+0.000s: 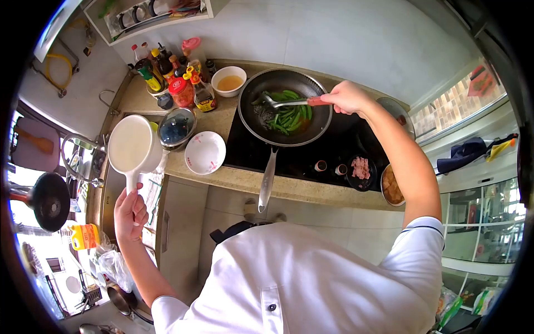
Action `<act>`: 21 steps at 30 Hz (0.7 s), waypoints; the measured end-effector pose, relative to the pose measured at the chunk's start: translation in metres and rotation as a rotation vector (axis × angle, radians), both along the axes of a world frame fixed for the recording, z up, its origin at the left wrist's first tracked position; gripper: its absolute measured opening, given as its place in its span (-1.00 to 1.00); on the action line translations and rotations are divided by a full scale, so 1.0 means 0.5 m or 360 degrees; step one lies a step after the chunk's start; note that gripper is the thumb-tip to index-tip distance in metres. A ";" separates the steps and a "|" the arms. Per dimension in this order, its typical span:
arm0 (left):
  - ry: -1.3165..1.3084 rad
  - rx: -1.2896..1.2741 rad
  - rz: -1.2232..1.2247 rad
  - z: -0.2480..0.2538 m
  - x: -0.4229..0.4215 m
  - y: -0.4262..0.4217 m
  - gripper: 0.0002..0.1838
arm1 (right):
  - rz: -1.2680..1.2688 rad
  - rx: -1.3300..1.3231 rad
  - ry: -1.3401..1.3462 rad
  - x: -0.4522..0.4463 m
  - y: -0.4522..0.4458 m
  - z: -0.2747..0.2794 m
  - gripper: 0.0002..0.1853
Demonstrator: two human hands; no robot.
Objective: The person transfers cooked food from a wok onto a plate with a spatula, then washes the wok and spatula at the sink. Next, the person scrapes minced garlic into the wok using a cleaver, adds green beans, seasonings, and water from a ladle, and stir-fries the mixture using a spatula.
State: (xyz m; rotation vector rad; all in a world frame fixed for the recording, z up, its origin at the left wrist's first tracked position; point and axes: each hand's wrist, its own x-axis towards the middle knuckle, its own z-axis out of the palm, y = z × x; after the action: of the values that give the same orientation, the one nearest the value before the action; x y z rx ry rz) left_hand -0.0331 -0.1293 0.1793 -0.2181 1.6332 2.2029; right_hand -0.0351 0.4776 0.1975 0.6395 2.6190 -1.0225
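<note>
My left hand (131,214) is wrapped round the handle of a white saucepan (132,146), held over the sink side of the counter. The pan's inside looks pale; whether liquid is in it I cannot tell. My right hand (348,98) grips the red handle of a metal spatula (290,103), whose head rests among the food in a dark wok (248,123). Strips of green pepper (289,118) lie in the wok with some shiny liquid. The wok stands on a black cooktop (236,147), its metal handle pointing towards me.
Sauce bottles (204,96) and a bowl of yellowish liquid (230,83) stand left of the wok. A white floral bowl (205,152) and a glass bowl (177,127) sit nearer. A dish of pinkish chopped meat (360,168) and a brownish bowl (392,185) are at right.
</note>
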 end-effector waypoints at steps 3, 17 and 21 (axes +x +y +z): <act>0.0009 -0.0008 -0.0029 0.003 -0.003 0.021 -0.77 | -0.0203 -0.0341 0.0118 0.034 0.015 -0.004 -0.61; 0.0039 -0.0016 -0.0471 -0.007 -0.084 0.229 -0.78 | -0.0997 -0.1606 0.0356 0.238 0.053 -0.195 -0.56; 0.0036 0.0116 -0.0487 -0.020 -0.086 0.213 -0.75 | -0.1185 -0.1748 0.0299 0.239 0.021 -0.277 -0.54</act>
State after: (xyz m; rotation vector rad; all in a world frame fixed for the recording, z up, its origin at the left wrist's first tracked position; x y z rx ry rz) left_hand -0.0762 -0.0230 0.1691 0.0733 1.4829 2.0311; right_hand 0.0845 0.4879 0.0588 1.2057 1.4402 -2.4853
